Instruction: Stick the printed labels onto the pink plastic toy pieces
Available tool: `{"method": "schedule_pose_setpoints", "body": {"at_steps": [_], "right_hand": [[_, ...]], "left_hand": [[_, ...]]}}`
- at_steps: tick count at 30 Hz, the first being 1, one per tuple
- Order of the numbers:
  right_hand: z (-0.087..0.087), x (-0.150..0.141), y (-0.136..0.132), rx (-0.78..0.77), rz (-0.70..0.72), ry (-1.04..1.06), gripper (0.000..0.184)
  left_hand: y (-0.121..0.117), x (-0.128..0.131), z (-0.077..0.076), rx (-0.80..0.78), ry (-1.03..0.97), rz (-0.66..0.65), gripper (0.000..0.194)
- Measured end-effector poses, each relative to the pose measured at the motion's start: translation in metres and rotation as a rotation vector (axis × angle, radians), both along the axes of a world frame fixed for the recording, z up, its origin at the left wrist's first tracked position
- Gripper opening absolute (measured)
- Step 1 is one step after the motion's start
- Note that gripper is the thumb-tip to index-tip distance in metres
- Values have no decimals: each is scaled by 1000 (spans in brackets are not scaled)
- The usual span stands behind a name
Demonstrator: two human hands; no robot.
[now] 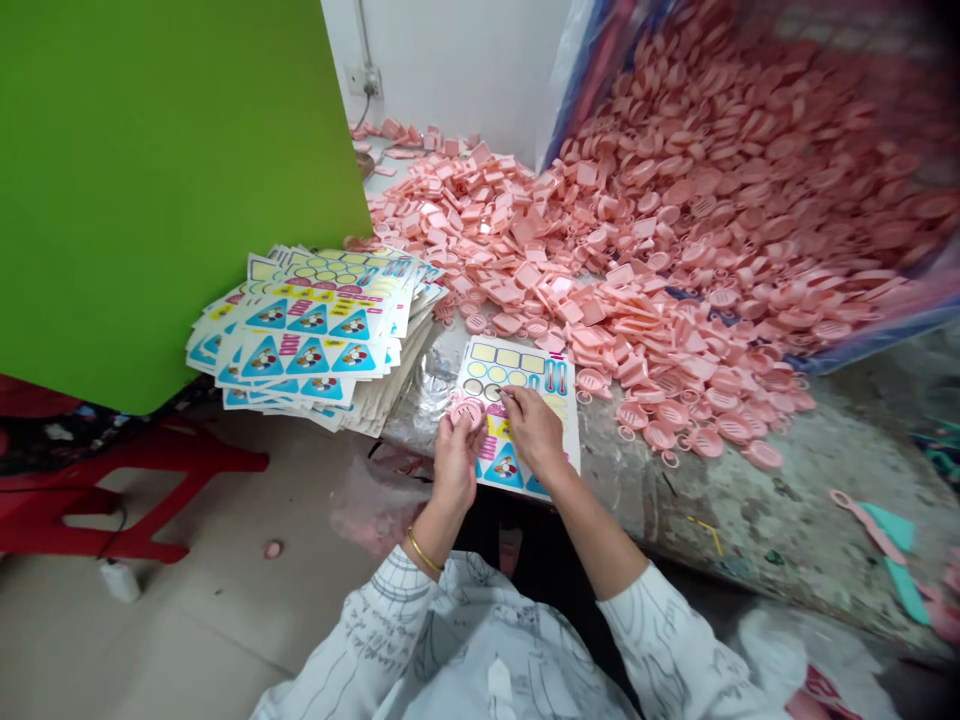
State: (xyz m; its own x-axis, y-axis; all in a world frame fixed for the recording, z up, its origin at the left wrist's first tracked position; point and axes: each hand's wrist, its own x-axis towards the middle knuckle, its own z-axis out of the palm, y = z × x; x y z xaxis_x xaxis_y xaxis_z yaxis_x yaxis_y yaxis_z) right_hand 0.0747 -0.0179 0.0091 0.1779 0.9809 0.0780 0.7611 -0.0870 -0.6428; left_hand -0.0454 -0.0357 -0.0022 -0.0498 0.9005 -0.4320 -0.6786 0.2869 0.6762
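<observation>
My left hand [456,462] is closed around a small round pink plastic piece [466,413], held up over the left edge of a sticker sheet [517,362]. The sheet lies on the worktable's front edge and carries yellow rectangles, circles and blue triangles. Over its middle is my right hand [534,428], thumb and finger pinched together near the row of circles. Whatever sits between those fingertips is too small to make out. Left of the sheet, a thick, uneven stack of similar sticker sheets [315,325] rests on the table.
A large heap of pink plastic pieces [510,220] covers the table's back, spilling from a blue-edged container [892,330]. A green panel [172,180] stands at left, above a red stool [165,490]. Pink and teal pieces [892,555] lie at right on the worktable [630,490].
</observation>
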Motion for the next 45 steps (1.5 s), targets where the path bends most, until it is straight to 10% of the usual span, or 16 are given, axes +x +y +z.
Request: {"method": "schedule_pose_setpoints", "body": {"at_steps": [23,45], "right_hand": [[-18,-18,24,-15,-81,-215,24],[14,-6,63,-275,-102,-97,26]], "left_hand": [[6,0,-6,-15,-57,-20,27],[10,3,-4,-43,29,-34,31]]}}
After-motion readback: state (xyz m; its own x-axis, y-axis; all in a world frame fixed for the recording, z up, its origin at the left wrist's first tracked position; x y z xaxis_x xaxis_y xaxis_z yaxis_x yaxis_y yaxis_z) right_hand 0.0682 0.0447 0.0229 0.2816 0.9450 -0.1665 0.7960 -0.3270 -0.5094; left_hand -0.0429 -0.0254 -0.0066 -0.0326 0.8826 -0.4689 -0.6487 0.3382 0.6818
